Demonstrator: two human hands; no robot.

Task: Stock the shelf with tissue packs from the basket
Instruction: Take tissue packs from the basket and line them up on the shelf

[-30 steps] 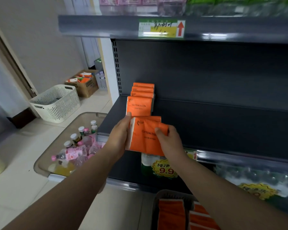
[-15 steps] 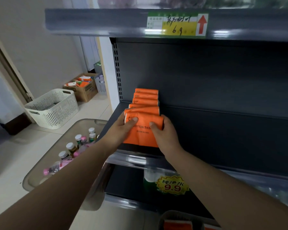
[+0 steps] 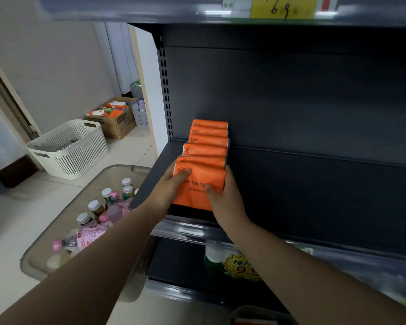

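Front tissue pack (image 3: 197,191) stands upright at near end of row (image 3: 209,137), left end of shelf (image 3: 291,195), long axis L-R, touching pack behind. L hand (image 3: 167,186) pinches left edge, R hand (image 3: 225,198) right edge, thumbs on face. Both equally close. Count: 6 packs. Next, prob: push far, release.

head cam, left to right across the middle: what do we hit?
White basket → cardboard box → left hand → front tissue pack, gripped by both hands → right hand → shelf back.
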